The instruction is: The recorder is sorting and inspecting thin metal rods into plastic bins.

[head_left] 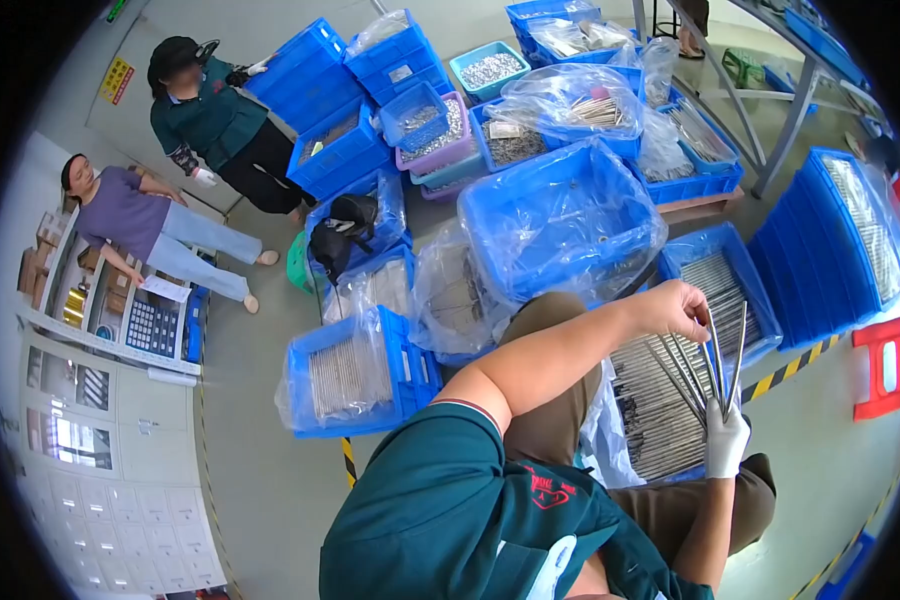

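- We see slim metal rods (694,372) fanned out above the rows of rods (660,425) packed between the person's knees.
- The gloved right hand (727,440) has its fingers wrapped round the lower ends, gathering several rods into one bunch.
- The bare left hand (682,308) has its thumb and fingers drawn together, pinching the upper part of a rod; we cannot tell whether it grips more than one.
- As for progress, we judge this handful to be midway through handling: the rods are up in the hands and not yet laid down anywhere.
- We count plenty left by comparison, since the rows under the hands are dense, and the lined blue bin (768,337) just beyond holds more rods.
- Over to the left, another blue bin (420,375) holds neatly lined-up rods under clear plastic; we cannot tell whether those are finished or waiting.
- Nor can we tell from this moment whether the held rods come out of the rows or go into them.
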Tool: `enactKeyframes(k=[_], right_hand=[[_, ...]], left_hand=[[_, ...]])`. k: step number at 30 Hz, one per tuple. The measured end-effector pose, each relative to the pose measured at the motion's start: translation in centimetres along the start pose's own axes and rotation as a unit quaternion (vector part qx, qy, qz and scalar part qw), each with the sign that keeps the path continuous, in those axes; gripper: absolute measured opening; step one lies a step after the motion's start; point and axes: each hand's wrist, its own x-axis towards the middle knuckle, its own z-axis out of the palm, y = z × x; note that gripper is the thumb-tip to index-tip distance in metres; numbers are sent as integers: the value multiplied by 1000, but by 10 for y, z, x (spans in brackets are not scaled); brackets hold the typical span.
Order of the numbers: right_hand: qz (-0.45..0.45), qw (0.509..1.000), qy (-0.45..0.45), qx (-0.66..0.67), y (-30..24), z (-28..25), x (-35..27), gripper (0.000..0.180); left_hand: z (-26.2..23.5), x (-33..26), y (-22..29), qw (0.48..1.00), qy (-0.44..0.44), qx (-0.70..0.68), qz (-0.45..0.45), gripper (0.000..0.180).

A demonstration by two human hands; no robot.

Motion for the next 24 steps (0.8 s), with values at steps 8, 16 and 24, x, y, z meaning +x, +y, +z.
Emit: enactKeyframes(k=[8, 16, 24], right_hand=[[60, 991, -107, -53, -18, -9, 7, 34], [101, 982, -152, 57, -19, -3, -5, 43], [86, 984, -153, 24, -17, -6, -1, 47]], left_hand=[[-23, -9, 30, 987, 158, -8, -22, 22], [-11, -6, 26, 994, 66, -22, -87, 31], [-16, -8, 26, 994, 68, -3, -88, 29]])
